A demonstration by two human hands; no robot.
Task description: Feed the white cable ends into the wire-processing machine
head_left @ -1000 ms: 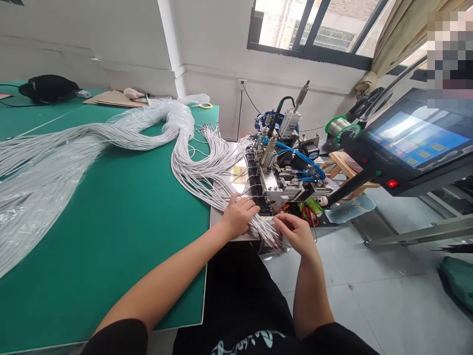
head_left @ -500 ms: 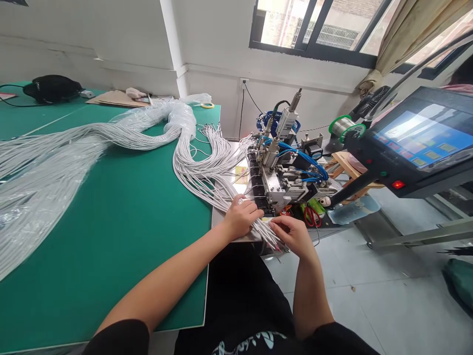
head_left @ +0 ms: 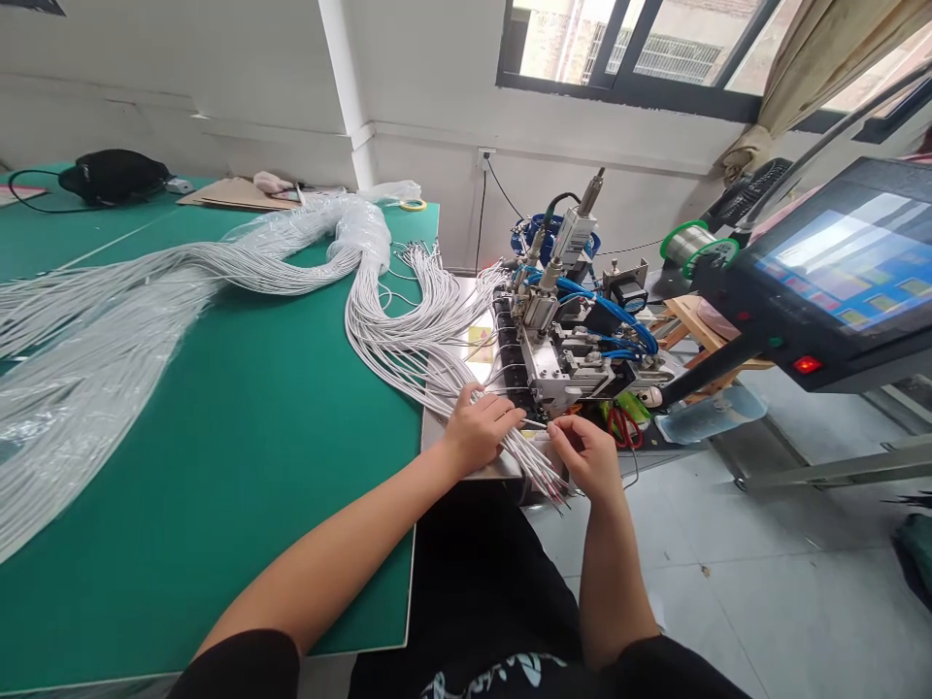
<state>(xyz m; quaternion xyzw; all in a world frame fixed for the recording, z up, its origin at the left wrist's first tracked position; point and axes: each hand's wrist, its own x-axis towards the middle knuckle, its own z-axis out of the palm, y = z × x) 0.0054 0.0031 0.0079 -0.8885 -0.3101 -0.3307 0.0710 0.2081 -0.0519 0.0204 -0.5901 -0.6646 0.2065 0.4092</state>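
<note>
Pressing palm down on a fan of wires (head_left: 408, 340), the left hand (head_left: 477, 427) has its fingers loosely bent over the strands, holding them flat rather than gripping; its thumb is hidden. The right hand (head_left: 589, 456) is closed to a pinch, thumb and forefinger nipping one of the wires just in front of the machine (head_left: 564, 354).

The wires are thin, pale grey-white and very many. They run as one long thick bundle from the left edge across the green tabletop (head_left: 218, 437), partly wrapped in clear plastic (head_left: 360, 223), bend in a loose S near the far side, then spread into separate strands that sweep toward the person. The strands cross a metal plate (head_left: 437, 432) at the tabletop's right end, pass under the left hand and end between the two hands, where their short bared tips look dark and reddish and jut past the plate's near edge. A few loose ends also lie splayed beyond the curve, near the wall.

The machine stands just behind the hands, with blue hoses (head_left: 608, 311) looping over it. Red-handled scissors (head_left: 618, 424) lie beside its base, right of the right hand. Further right are a spool (head_left: 688, 243) and a lit screen (head_left: 848, 267).
</note>
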